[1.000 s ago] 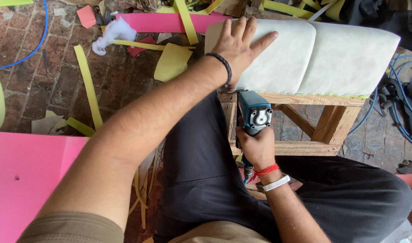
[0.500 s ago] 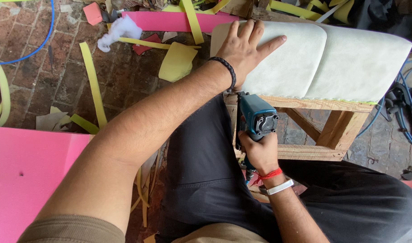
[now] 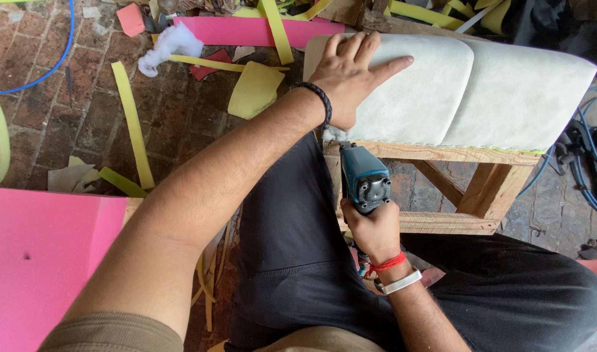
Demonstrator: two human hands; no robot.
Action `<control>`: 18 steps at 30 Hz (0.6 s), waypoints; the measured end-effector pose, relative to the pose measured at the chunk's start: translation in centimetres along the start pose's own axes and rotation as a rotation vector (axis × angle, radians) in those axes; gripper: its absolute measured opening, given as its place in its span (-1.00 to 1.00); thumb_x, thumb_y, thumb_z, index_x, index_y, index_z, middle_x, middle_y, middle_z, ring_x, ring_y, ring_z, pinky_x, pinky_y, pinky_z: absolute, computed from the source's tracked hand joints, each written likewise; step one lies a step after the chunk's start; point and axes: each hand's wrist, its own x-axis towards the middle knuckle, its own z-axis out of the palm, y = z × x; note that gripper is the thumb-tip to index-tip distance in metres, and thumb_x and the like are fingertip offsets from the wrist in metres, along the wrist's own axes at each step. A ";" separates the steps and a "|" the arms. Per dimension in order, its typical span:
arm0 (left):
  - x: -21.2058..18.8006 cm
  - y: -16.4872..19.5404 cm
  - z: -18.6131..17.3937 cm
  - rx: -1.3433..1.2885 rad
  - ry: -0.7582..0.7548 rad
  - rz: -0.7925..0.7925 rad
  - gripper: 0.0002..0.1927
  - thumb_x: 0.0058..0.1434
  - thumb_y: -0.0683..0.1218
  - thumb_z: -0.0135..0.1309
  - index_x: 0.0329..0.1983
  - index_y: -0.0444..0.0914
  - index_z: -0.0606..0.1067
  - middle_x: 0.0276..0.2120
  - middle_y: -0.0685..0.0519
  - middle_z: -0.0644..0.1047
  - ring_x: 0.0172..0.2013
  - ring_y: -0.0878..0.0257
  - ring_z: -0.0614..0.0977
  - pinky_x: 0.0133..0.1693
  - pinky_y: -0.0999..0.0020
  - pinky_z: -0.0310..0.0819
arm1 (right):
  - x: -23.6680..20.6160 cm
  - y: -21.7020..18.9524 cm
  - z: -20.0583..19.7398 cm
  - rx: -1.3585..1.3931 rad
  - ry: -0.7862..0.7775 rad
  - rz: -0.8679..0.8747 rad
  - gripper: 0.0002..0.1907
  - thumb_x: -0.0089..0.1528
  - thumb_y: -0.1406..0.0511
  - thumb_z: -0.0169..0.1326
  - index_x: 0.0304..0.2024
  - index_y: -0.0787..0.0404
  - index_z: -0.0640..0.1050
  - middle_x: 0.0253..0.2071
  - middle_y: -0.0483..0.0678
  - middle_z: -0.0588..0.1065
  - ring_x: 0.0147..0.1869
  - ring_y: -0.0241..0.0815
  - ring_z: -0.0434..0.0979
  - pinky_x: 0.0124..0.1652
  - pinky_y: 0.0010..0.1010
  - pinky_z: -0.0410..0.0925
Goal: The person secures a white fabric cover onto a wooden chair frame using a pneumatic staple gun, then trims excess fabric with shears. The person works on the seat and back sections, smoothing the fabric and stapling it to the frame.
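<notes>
Centre to upper right of frame: long white padded fabric cushion (image 3: 481, 98) lying on bare wooden frame (image 3: 442, 189), fabric edge drawn down over top rail. Lower left: large pink foam sheet (image 3: 38, 261) on brick floor (image 3: 64, 130), yellow foam strips (image 3: 130, 117) scattered above, well apart from the work.

Left hand (image 3: 350, 75) spread flat, palm down, on left end of cushion; open, gripping nothing, pressing cover smooth. Right hand (image 3: 371, 228) wrapped tight round grip of teal pneumatic staple gun (image 3: 364, 182), nose up against rail just under fabric edge, below the left wrist.

Judgement for a clean fastening: hold downward pressure with flat palm so cover lies taut and wrinkle-free; set nose square to rail, on fabric edge; keep fingers (image 3: 370, 49) well clear of firing line; space fasteners evenly along rail.
</notes>
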 end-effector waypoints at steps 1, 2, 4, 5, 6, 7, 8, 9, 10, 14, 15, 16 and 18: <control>0.0 0.0 0.1 0.005 0.032 0.005 0.41 -0.32 -0.22 0.30 0.57 0.25 -0.19 0.43 -0.39 0.01 0.41 -0.24 0.07 0.32 -0.24 -0.20 | 0.0 -0.1 0.0 0.008 -0.005 -0.024 -0.85 0.13 0.30 0.19 -0.45 0.29 0.62 -0.62 -0.06 0.57 -0.53 -0.27 0.61 -0.48 -0.40 0.43; -0.1 0.0 0.3 0.010 0.062 0.009 0.39 -0.30 -0.25 0.26 0.58 0.24 -0.18 0.42 -0.40 0.01 0.41 -0.24 0.08 0.32 -0.23 -0.19 | 0.0 -0.2 0.0 -0.008 -0.006 -0.012 -0.84 0.13 0.30 0.20 -0.45 0.29 0.62 -0.62 -0.05 0.58 -0.53 -0.26 0.62 -0.47 -0.39 0.43; -0.1 0.1 0.6 -0.014 0.043 0.005 0.37 -0.28 -0.24 0.24 0.57 0.24 -0.17 0.43 -0.39 0.01 0.42 -0.24 0.07 0.34 -0.24 -0.21 | 0.1 -0.2 0.3 -0.037 -0.013 0.011 -0.83 0.14 0.28 0.22 -0.44 0.29 0.63 -0.62 -0.03 0.58 -0.52 -0.24 0.62 -0.46 -0.36 0.43; -0.1 0.2 0.7 -0.026 0.033 0.003 0.35 -0.27 -0.24 0.23 0.57 0.24 -0.17 0.43 -0.38 0.01 0.42 -0.24 0.06 0.34 -0.25 -0.22 | 0.2 -0.2 0.4 -0.038 -0.008 0.008 -0.83 0.14 0.29 0.22 -0.43 0.29 0.63 -0.61 -0.02 0.58 -0.51 -0.24 0.63 -0.45 -0.36 0.43; -0.1 0.3 0.8 -0.020 0.044 -0.001 0.35 -0.27 -0.24 0.22 0.57 0.24 -0.17 0.43 -0.38 0.01 0.42 -0.24 0.06 0.34 -0.26 -0.23 | 0.3 -0.1 0.4 -0.039 -0.004 0.003 -0.84 0.14 0.29 0.22 -0.42 0.30 0.62 -0.59 -0.02 0.59 -0.50 -0.24 0.64 -0.44 -0.35 0.44; 0.0 0.4 0.9 -0.014 0.055 -0.004 0.35 -0.27 -0.25 0.21 0.56 0.24 -0.16 0.43 -0.38 0.01 0.41 -0.24 0.06 0.33 -0.27 -0.23 | 0.4 0.0 0.5 -0.042 0.001 -0.003 -0.84 0.13 0.29 0.22 -0.40 0.30 0.62 -0.58 -0.01 0.60 -0.49 -0.24 0.65 -0.43 -0.35 0.45; 0.1 0.7 0.9 -0.007 0.067 -0.008 0.34 -0.27 -0.26 0.20 0.56 0.24 -0.16 0.42 -0.38 0.01 0.41 -0.24 0.06 0.32 -0.28 -0.23 | 0.4 0.1 0.4 -0.047 0.015 -0.034 -0.84 0.13 0.30 0.22 -0.39 0.30 0.62 -0.56 -0.01 0.60 -0.47 -0.24 0.65 -0.42 -0.35 0.45; 0.2 0.9 0.9 -0.013 0.065 -0.007 0.34 -0.26 -0.26 0.20 0.57 0.23 -0.16 0.43 -0.38 0.01 0.41 -0.25 0.06 0.33 -0.27 -0.23 | 0.3 0.2 0.2 -0.052 0.030 -0.064 -0.85 0.13 0.30 0.22 -0.38 0.30 0.62 -0.55 -0.01 0.60 -0.45 -0.25 0.65 -0.41 -0.36 0.45; 0.2 1.0 1.0 -0.019 0.063 -0.004 0.33 -0.25 -0.25 0.20 0.57 0.23 -0.16 0.43 -0.38 0.01 0.42 -0.25 0.06 0.33 -0.27 -0.23 | 0.2 0.3 0.1 -0.057 0.048 -0.091 -0.85 0.13 0.31 0.22 -0.37 0.30 0.62 -0.53 -0.02 0.60 -0.43 -0.26 0.66 -0.40 -0.36 0.46; 0.2 0.4 1.2 -0.032 0.043 -0.008 0.33 -0.25 -0.28 0.18 0.56 0.24 -0.17 0.43 -0.37 0.01 0.41 -0.25 0.06 0.32 -0.22 -0.21 | 0.3 0.2 0.5 0.005 0.007 -0.007 -0.85 0.14 0.29 0.22 -0.37 0.28 0.62 -0.55 -0.04 0.61 -0.46 -0.24 0.66 -0.41 -0.36 0.47; 0.0 0.1 1.3 -0.033 0.056 -0.012 0.33 -0.24 -0.28 0.17 0.56 0.25 -0.16 0.44 -0.37 0.01 0.41 -0.25 0.07 0.33 -0.22 -0.22 | 0.4 0.1 0.7 0.011 -0.016 0.019 -0.84 0.14 0.29 0.21 -0.38 0.29 0.63 -0.56 -0.03 0.61 -0.47 -0.23 0.65 -0.42 -0.35 0.46; 0.1 0.1 1.3 -0.035 0.070 -0.012 0.32 -0.24 -0.29 0.17 0.57 0.25 -0.16 0.44 -0.37 0.02 0.42 -0.24 0.07 0.34 -0.23 -0.22 | 0.3 0.1 0.7 0.017 -0.035 0.046 -0.84 0.15 0.29 0.21 -0.39 0.29 0.63 -0.57 -0.02 0.60 -0.48 -0.21 0.64 -0.43 -0.34 0.45; 0.1 0.1 1.4 -0.043 0.085 -0.015 0.32 -0.23 -0.29 0.17 0.57 0.26 -0.15 0.44 -0.37 0.02 0.42 -0.24 0.08 0.35 -0.24 -0.23 | 0.3 0.1 0.8 0.002 -0.020 0.021 -0.84 0.14 0.29 0.22 -0.40 0.29 0.64 -0.57 -0.02 0.60 -0.48 -0.21 0.65 -0.43 -0.33 0.46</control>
